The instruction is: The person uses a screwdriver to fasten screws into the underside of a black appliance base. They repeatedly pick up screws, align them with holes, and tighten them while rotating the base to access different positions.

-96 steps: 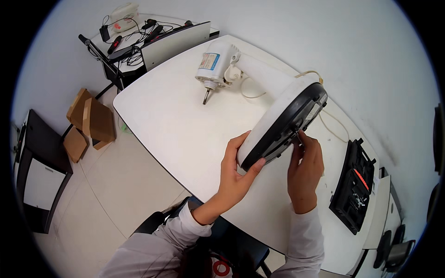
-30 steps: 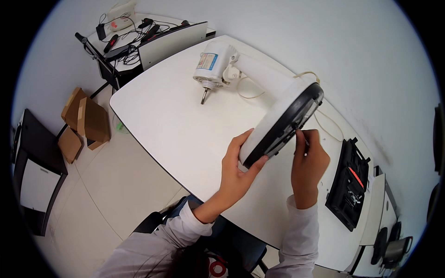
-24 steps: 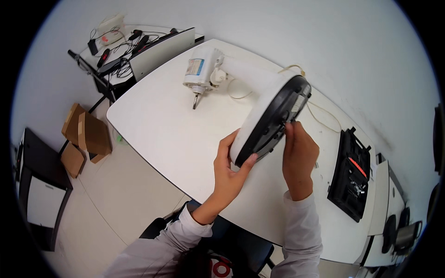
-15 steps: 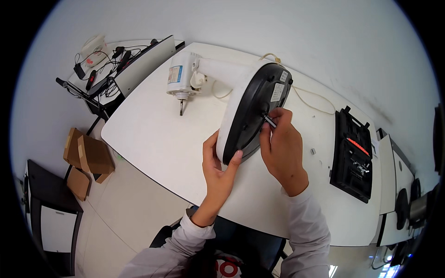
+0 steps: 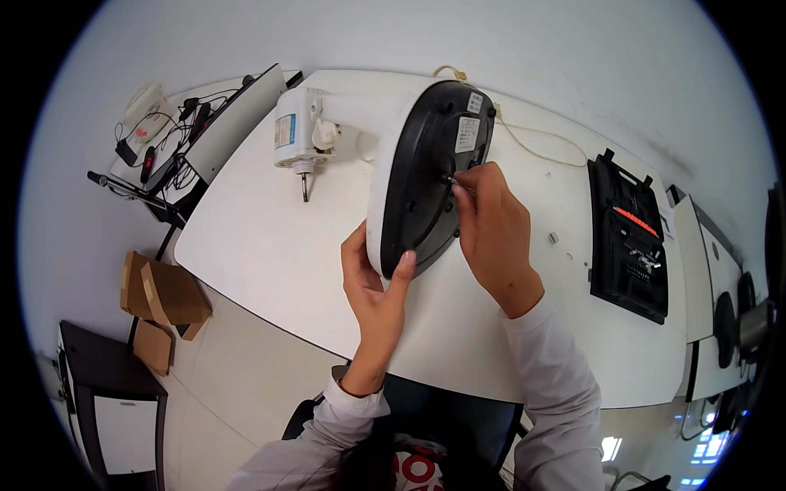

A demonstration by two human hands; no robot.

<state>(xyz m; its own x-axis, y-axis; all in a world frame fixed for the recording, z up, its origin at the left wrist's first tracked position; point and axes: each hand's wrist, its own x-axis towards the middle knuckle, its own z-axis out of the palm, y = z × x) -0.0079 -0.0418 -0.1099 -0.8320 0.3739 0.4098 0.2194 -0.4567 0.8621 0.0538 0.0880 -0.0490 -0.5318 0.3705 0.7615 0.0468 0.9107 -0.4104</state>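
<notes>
An electric fan without its blades lies tipped over on the white table, its motor housing (image 5: 296,135) and bare shaft at the left. Its base (image 5: 413,176) stands on edge, the black underside turned toward me and to the right. My left hand (image 5: 377,290) clasps the lower rim of that base, thumb on the black side and fingers around the white side. At the middle of the underside, my right hand (image 5: 498,237) pinches a short metal rod (image 5: 452,180), mostly covered by the fingers. Its inner end meets the hollow there.
An opened black tool case (image 5: 626,237) with sockets and an orange-red strip lies at the right. Small loose parts (image 5: 553,238) rest between it and my right hand. A cream power cord (image 5: 540,143) loops behind the base. Cardboard boxes (image 5: 168,290) stand on the floor at left.
The view has shifted slightly, so the fan and table appear further left and higher. My right fingers have turned on the metal rod, now covering more of it. My left hand keeps its hold.
</notes>
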